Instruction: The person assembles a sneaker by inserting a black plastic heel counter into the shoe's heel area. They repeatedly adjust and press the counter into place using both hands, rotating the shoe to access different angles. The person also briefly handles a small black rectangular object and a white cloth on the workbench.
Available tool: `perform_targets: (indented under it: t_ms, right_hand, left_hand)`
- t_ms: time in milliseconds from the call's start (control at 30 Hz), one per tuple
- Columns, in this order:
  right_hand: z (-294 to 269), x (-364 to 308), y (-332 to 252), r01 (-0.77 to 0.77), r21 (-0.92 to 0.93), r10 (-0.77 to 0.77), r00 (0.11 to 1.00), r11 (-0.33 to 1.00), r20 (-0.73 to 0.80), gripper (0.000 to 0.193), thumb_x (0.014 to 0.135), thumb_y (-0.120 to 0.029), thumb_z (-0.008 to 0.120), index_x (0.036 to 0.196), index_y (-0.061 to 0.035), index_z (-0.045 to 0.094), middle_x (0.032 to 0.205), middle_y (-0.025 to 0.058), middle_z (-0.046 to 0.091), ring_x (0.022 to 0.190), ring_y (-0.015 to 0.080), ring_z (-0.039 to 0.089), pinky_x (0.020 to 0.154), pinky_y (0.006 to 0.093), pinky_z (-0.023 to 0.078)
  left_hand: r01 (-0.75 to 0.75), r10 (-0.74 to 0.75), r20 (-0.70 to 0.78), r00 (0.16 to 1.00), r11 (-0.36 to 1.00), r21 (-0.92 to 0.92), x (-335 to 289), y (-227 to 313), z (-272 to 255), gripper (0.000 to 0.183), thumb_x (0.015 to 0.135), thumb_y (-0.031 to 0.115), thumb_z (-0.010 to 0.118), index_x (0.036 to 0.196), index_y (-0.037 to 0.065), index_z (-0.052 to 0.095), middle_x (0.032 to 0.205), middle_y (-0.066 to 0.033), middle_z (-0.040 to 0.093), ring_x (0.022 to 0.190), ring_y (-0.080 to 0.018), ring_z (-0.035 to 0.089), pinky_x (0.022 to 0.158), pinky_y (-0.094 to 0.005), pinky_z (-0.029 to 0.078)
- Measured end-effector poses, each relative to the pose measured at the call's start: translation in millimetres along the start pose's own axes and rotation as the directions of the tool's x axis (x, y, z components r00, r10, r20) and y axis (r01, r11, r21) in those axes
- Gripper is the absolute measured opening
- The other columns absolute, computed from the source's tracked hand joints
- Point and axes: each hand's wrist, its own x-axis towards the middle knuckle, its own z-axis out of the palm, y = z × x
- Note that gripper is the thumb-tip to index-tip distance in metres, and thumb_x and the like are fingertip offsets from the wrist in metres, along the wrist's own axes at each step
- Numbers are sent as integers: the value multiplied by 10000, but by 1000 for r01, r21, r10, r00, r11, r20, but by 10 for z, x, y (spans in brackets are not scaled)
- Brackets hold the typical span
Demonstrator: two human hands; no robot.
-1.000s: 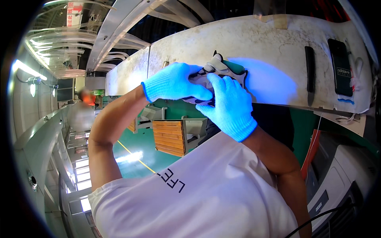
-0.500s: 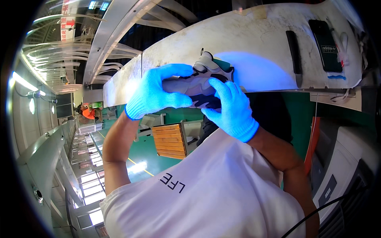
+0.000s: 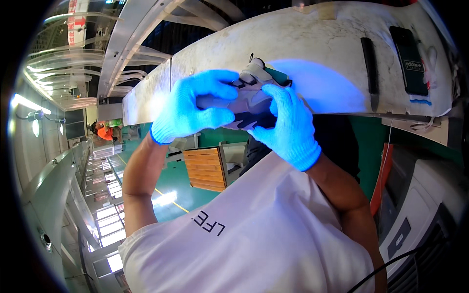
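Note:
Both my hands wear knitted gloves that glow blue under the light. Between them is a sneaker (image 3: 250, 101) in grey and dark tones, with a pale tongue and a green patch by its collar, held over the near edge of the bench. My left hand (image 3: 193, 105) wraps around the end of the shoe at the left, thumb on the near side and fingers on the far side. My right hand (image 3: 289, 122) pinches the side of the shoe near the collar, its fingers bent over the upper. The gloves hide both ends in part.
A worn white workbench (image 3: 317, 39) runs across the top, lit by a blue patch. At its right lie a long black tool (image 3: 369, 63) and a dark phone-like case (image 3: 409, 58). A wooden slatted seat (image 3: 202, 168) stands below; a person in orange (image 3: 105, 133) is far left.
My right fingers have shifted a little along the upper, and more of the grey side panel shows. The view has shifted slightly; both hands keep their hold.

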Motion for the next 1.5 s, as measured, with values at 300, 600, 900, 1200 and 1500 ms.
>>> perform_targets:
  t_ms: [300,600,900,1200,1500]
  right_hand:
    - [66,140,-96,27,-77,-13,984,997,176,847,748,-324,1007,1439,-95,574,1182,175,629,1143,395,669,896,524,597]
    - [209,82,-161,99,-214,-61,983,972,175,863,734,-317,1020,1435,-65,585,1151,177,636,1039,369,685,839,495,601]
    - [-234,-168,-248,-41,-49,46,993,998,107,880,691,-203,1054,1440,-59,616,1249,117,665,1011,272,712,832,438,605]
    - [-377,-404,-27,-369,493,353,927,788,129,1039,747,47,994,1607,27,410,1440,199,628,1291,273,687,1106,434,613]
    - [-614,-518,29,-362,62,365,930,930,-50,1013,690,-115,1024,1557,19,518,1480,151,656,1301,249,675,1148,415,551]
  left_hand:
    - [316,-453,257,853,843,436,318,311,-21,970,814,602,918,1492,-22,615,1142,-220,812,981,-347,816,904,-419,623]
    - [389,-490,6,872,699,600,325,161,348,969,787,771,821,1396,29,684,1108,-250,813,1011,-396,817,890,-454,643]
    - [223,-235,130,963,969,103,6,374,73,893,825,638,879,1449,21,715,1297,-198,792,1174,-333,765,1058,-414,589]
    - [-140,-70,-185,980,415,-899,-476,-282,1275,866,908,370,882,1587,-42,540,1494,-147,681,1386,-243,637,1218,-432,475]
    - [-155,-303,-251,919,307,-939,-120,-417,2076,546,702,163,1061,1006,56,620,951,8,638,886,-83,574,789,-291,534]
